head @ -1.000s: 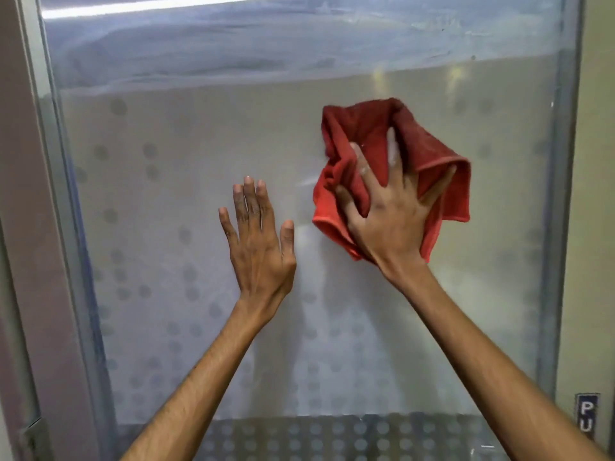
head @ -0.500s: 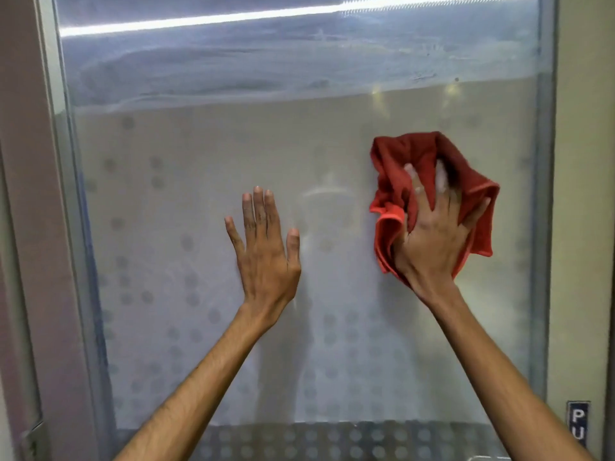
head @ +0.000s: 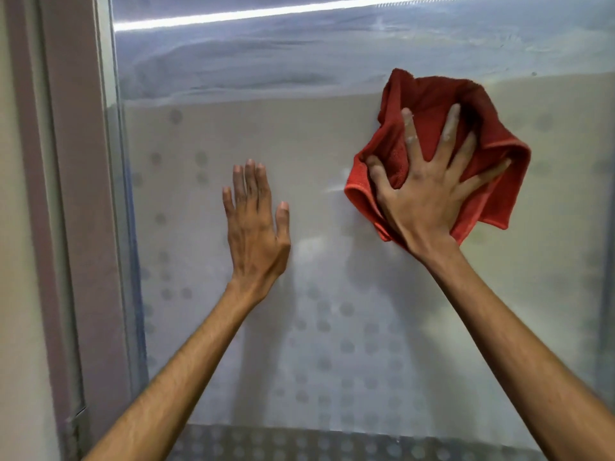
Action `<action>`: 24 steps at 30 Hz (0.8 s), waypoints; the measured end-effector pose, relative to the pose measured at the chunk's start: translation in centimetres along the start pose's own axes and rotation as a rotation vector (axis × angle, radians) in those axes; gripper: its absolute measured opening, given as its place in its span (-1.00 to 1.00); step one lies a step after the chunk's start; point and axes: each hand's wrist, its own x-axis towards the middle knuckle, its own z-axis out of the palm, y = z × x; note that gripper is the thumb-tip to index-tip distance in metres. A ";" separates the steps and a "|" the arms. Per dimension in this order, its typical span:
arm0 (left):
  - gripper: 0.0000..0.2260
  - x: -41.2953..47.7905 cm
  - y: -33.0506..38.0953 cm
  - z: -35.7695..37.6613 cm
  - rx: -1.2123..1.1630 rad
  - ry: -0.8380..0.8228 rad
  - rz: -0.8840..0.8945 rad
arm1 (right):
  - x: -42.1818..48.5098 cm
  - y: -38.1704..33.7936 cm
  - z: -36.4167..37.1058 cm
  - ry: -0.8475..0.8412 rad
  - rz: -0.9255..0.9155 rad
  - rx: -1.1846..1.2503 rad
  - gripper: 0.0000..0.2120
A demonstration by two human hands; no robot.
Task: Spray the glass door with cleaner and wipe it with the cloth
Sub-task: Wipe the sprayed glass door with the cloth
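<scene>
Door: the glass door [head: 332, 327] fills the view, frosted and dotted below, clearer and streaked above; a frame [head: 76, 194] is seen at the left.
Cloth: the red cloth [head: 429, 104] is held bunched against the glass at the upper right, with its top edge over the line where the frosting ends.
Right hand: the right hand [head: 422, 201] is laid on the cloth with fingers spread wide and nearly straight, so the cloth is pressed to the glass; a fold seems to be caught between thumb and forefinger.
Left hand: the left hand [head: 256, 227] is laid flat on bare glass, well apart from the cloth, with four fingers pressed together and the thumb set slightly off.
Change: within the last second the cloth has been carried right, away from the left hand, then upward; the left hand is kept in place as a brace.
Meaning: wiping is judged to be under way, and the streaked upper glass is probably still to be done.
Sprayer: none is seen.
</scene>
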 end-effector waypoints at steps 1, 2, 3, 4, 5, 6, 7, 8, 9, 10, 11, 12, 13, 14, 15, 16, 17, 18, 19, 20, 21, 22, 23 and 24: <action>-0.43 0.5 -0.9 -0.3 -0.003 0.002 0.005 | 0.0 -0.7 0.0 -0.002 0.000 0.004 -0.28; -0.44 0.8 -1.8 -0.6 -0.007 0.000 0.018 | -0.1 -1.5 0.1 -0.002 0.000 0.007 -0.28; -0.45 1.0 -2.5 -0.9 -0.011 -0.001 0.031 | -0.2 -2.6 0.1 -0.003 -0.006 0.009 -0.27; -0.45 1.0 -3.1 -1.1 -0.015 -0.002 0.040 | -0.3 -3.8 0.2 -0.006 -0.019 0.012 -0.27; -0.46 1.0 -3.6 -1.3 -0.017 -0.005 0.049 | -0.4 -5.2 0.3 -0.012 -0.034 0.013 -0.26; -0.47 1.1 -4.1 -1.4 -0.015 -0.009 0.058 | -0.5 -6.6 0.4 -0.018 -0.051 0.013 -0.25; -0.47 1.0 -4.5 -1.6 -0.011 -0.011 0.064 | -0.5 -7.9 0.5 -0.025 -0.070 0.015 -0.24; -0.48 1.1 -5.1 -1.7 -0.006 -0.011 0.065 | -0.5 -9.2 0.6 -0.029 -0.088 0.022 -0.23; -0.48 1.2 -5.6 -1.8 0.000 -0.007 0.062 | -0.3 -10.3 0.7 -0.030 -0.104 0.032 -0.23; -0.47 1.4 -6.2 -2.0 0.007 -0.002 0.055 | -0.1 -11.3 0.8 -0.030 -0.119 0.040 -0.24; -0.48 1.4 -6.7 -2.1 0.014 0.004 0.048 | 0.1 -12.1 0.9 -0.028 -0.134 0.041 -0.25; -0.48 1.4 -7.3 -2.2 0.019 0.009 0.044 | 0.2 -12.9 1.0 -0.027 -0.149 0.039 -0.26; -0.49 1.2 -7.8 -2.2 0.020 0.016 0.045 | 0.3 -13.7 1.1 -0.028 -0.164 0.038 -0.27; -0.49 0.8 -8.3 -2.3 0.018 0.023 0.051 | 0.4 -14.5 1.2 -0.032 -0.178 0.040 -0.28; -0.50 0.4 -8.9 -2.3 0.015 0.031 0.059 | 0.5 -15.4 1.4 -0.040 -0.192 0.042 -0.27; -0.50 -0.1 -9.3 -2.3 0.013 0.035 0.065 | 0.5 -16.2 1.5 -0.051 -0.208 0.041 -0.26; -0.50 -0.6 -9.8 -2.3 0.013 0.036 0.067 | 0.4 -16.9 1.6 -0.060 -0.223 0.037 -0.25; -0.50 -1.2 -10.2 -2.2 0.017 0.035 0.063 | 0.1 -17.5 1.7 -0.064 -0.235 0.032 -0.25; -0.50 -1.8 -10.6 -2.2 0.026 0.031 0.055 | -0.1 -17.8 1.9 -0.064 -0.242 0.027 -0.26; -0.49 -2.4 -11.0 -2.2 0.039 0.023 0.046 | -0.5 -17.9 2.0 -0.060 -0.249 0.022 -0.28; -0.49 -3.0 -11.3 -2.2 0.051 0.015 0.040 | -1.1 -17.8 2.1 -0.053 -0.259 0.019 -0.32; -0.48 -3.7 -11.6 -2.3 0.060 0.007 0.036 | -1.9 -17.5 2.2 -0.042 -0.275 0.017 -0.36; -0.48 -4.4 -11.9 -2.4 0.068 -0.002 0.033 | -3.0 -17.0 2.3 -0.028 -0.296 0.020 -0.40; -0.48 -5.0 -12.3 -2.5 0.072 -0.011 0.030 | -4.4 -16.5 2.5 -0.015 -0.319 0.031 -0.43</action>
